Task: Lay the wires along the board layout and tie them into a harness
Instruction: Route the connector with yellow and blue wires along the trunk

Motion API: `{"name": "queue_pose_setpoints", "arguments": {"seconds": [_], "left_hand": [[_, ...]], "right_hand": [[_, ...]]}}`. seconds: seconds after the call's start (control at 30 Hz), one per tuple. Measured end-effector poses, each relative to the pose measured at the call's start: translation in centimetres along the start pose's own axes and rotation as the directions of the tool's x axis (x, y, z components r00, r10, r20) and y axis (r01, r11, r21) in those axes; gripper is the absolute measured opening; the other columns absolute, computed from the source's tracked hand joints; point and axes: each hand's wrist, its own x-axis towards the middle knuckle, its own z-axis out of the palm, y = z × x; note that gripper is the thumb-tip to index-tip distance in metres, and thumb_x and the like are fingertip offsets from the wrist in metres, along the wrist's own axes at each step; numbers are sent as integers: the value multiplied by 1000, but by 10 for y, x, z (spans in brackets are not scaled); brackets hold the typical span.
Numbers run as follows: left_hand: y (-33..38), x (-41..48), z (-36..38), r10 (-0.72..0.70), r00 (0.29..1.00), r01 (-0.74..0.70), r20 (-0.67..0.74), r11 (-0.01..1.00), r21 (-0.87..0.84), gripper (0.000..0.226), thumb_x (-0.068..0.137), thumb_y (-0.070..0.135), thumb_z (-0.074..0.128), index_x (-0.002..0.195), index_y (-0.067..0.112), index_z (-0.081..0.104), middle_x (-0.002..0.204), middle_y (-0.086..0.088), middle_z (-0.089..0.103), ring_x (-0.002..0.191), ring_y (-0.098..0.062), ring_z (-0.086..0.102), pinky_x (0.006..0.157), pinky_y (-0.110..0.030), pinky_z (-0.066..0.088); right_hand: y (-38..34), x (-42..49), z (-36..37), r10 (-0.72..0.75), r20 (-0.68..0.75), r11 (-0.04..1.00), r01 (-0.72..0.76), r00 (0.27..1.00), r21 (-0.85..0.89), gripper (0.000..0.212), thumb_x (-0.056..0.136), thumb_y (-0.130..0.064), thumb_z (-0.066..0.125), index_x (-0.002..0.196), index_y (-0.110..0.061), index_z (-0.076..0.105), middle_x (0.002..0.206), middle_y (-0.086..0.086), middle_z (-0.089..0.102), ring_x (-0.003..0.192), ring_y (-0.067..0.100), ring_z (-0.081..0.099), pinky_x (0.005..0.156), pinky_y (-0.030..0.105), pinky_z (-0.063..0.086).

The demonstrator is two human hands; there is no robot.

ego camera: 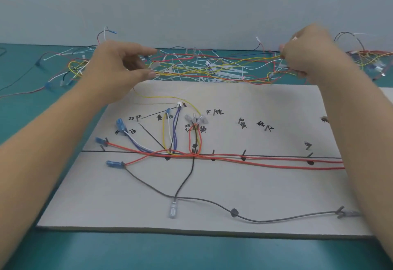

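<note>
Both hands raised over the far edge of the board [255,195]. My right hand [308,55] is curled, pinching the yellow wires [234,63]. They stretch across to the thumb of my left hand [119,65]. Its thumb and forefinger are spread; grip on the wires cannot be told. Red wires [276,160] lie along the board's drawn line. Loose wires and cable ties [202,72] are heaped on the table [191,252] behind.

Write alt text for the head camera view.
The right hand pinches yellow wires stretching to the left hand at the far edge of a grey board laid with red wires and a black wire. Loose wires litter the table behind.
</note>
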Motion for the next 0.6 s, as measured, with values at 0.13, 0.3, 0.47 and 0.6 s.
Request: {"name": "queue_pose_setpoints", "arguments": {"seconds": [0.13, 0.3, 0.47, 0.6], "left_hand": [[2, -3, -5, -25, 999, 22, -42, 998, -65, 44, 84, 12, 83, 125, 24, 72, 80, 12, 76, 65, 2, 65, 73, -16, 52], [6, -13, -14, -36, 999, 32, -30, 995, -96, 16, 91, -5, 68, 99, 9, 73, 91, 2, 76, 73, -7, 75, 77, -20, 60], [3, -19, -14, -35, 999, 35, -13, 999, 4, 42, 79, -19, 41, 96, 9, 68, 84, -9, 74, 72, -7, 73, 63, -10, 52], [-4, -18, -17, -108, 993, 102, 56, 990, 101, 50, 76, -20, 42, 96, 16, 71, 82, -8, 73, 72, -6, 71, 65, -8, 51]], "right_hand": [[0, 3, -4, -17, -9, 1000, 17, 1000, -8, 19, 95, -13, 53, 99, 3, 63, 87, 20, 56, 67, 29, 52, 64, 35, 47], [-11, -6, -7, -49, 78, 990, 38, 996, 139, 23, 100, -10, 51, 77, -12, 51, 85, 12, 56, 66, 23, 55, 78, 39, 57], [-9, -5, -8, 55, 214, 736, -184, 975, 652, 18, 104, -15, 46, 88, -16, 53, 79, 4, 60, 73, 18, 70, 66, 35, 59], [-5, -5, -14, -15, 388, 137, -383, 921, 914, 29, 105, -10, 39, 78, -11, 49, 78, 13, 73, 87, 28, 78, 75, 40, 62]]}}
